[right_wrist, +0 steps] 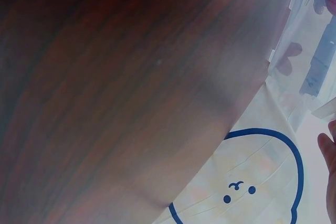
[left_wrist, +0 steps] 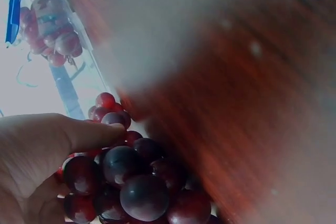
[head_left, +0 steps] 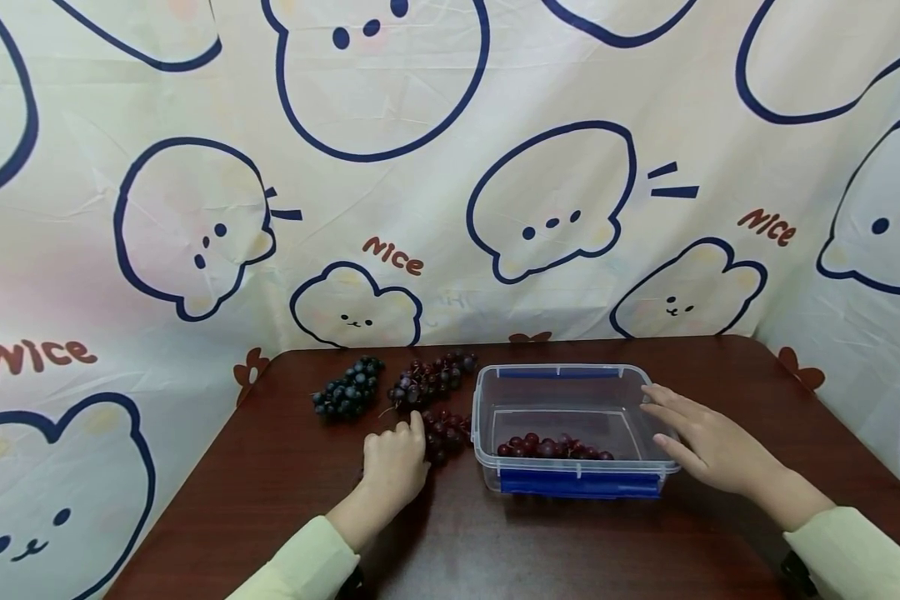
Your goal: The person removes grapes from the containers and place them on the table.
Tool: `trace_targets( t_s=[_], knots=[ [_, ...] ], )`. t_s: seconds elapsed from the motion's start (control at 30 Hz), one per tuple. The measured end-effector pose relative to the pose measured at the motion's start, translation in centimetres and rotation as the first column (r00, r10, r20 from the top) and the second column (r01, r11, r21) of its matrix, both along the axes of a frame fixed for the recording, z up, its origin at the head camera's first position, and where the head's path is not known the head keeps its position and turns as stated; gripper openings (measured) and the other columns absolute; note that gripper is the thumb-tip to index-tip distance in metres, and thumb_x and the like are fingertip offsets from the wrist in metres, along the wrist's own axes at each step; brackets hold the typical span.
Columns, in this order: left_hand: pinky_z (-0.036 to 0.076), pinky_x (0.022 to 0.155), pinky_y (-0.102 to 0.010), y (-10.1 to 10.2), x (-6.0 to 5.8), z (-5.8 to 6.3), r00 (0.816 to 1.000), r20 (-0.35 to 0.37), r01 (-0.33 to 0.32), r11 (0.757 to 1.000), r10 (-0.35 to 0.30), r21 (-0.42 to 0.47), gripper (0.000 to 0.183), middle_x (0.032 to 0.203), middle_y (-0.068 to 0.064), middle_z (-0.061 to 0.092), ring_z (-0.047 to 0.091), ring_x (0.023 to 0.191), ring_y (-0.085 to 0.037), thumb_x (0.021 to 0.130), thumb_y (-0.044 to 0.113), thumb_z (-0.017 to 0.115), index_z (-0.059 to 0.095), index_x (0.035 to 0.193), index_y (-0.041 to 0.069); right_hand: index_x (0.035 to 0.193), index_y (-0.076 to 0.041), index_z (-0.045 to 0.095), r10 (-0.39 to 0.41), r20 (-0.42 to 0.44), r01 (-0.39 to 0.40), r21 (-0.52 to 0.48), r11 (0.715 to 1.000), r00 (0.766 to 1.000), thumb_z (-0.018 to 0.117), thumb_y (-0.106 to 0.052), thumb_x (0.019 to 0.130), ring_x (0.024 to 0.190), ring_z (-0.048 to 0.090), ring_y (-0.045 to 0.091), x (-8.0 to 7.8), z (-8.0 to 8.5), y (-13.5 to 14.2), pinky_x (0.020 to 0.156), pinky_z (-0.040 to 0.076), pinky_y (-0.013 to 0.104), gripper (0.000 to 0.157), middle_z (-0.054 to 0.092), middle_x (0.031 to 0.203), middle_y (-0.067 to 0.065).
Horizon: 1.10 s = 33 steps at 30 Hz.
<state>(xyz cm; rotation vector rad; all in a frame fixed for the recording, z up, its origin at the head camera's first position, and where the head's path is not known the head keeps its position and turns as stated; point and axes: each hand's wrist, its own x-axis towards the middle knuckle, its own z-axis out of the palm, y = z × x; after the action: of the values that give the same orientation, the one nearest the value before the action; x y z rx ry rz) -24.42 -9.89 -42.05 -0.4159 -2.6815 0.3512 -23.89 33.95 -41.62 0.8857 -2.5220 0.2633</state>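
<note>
My left hand (head_left: 395, 462) is low over the table, left of a clear plastic container (head_left: 581, 467). In the left wrist view its thumb lies across a bunch of dark red grapes (left_wrist: 144, 198), with fingers curled at the near side, gripping it. That bunch (head_left: 447, 435) shows beyond the hand in the head view, close to the container's left wall. My right hand (head_left: 708, 442) rests at the container's right rim with fingers extended. Inside the container, along its front, lies another bunch of red grapes (head_left: 551, 447).
Behind the left hand lie a bunch of blue-black grapes (head_left: 348, 389) and a bunch of purple grapes (head_left: 431, 379). The container has blue clips (head_left: 579, 483) and no lid on top. A cartoon-print cloth (head_left: 450, 208) hangs behind the brown table (head_left: 270, 500).
</note>
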Motion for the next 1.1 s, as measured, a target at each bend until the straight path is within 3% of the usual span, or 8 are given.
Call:
trace_targets(
  t_s=[0.77, 1.0, 1.1],
  knots=[
    [0.049, 0.060, -0.042, 0.24, 0.33, 0.64, 0.997, 0.081, -0.014, 1.000, 0.014, 0.003, 0.080, 0.089, -0.012, 0.061, 0.061, 0.067, -0.028, 0.075, 0.052, 0.078, 0.054, 0.135, 0.003, 0.129, -0.002, 0.060, -0.011, 0.015, 0.011, -0.002, 1.000, 1.000, 0.066, -0.023, 0.091, 0.125, 0.048, 0.037, 0.13, 0.11, -0.09, 0.106, 0.010, 0.014, 0.043, 0.047, 0.142, 0.018],
    [0.048, 0.058, -0.040, 0.09, 0.37, 0.65, 0.999, 0.047, 0.000, 1.000, 0.001, -0.016, 0.082, 0.091, -0.011, 0.062, 0.059, 0.064, -0.026, 0.076, 0.056, 0.076, 0.053, 0.136, 0.004, 0.128, -0.004, 0.062, -0.043, -0.005, 0.043, 0.016, 0.999, 0.999, 0.069, -0.022, 0.087, 0.125, 0.049, 0.036, 0.23, 0.04, -0.09, 0.108, 0.028, 0.028, 0.045, 0.049, 0.141, 0.016],
    [0.048, 0.056, -0.039, 0.07, 0.40, 0.87, 0.999, 0.032, 0.009, 1.000, -0.008, -0.017, 0.082, 0.092, -0.011, 0.063, 0.059, 0.064, -0.026, 0.076, 0.056, 0.076, 0.053, 0.136, 0.005, 0.128, -0.004, 0.062, -0.046, -0.003, 0.046, 0.017, 0.999, 0.999, 0.069, -0.022, 0.087, 0.125, 0.049, 0.036, 0.23, 0.02, -0.09, 0.107, 0.031, 0.030, 0.045, 0.049, 0.141, 0.016]
  ],
)
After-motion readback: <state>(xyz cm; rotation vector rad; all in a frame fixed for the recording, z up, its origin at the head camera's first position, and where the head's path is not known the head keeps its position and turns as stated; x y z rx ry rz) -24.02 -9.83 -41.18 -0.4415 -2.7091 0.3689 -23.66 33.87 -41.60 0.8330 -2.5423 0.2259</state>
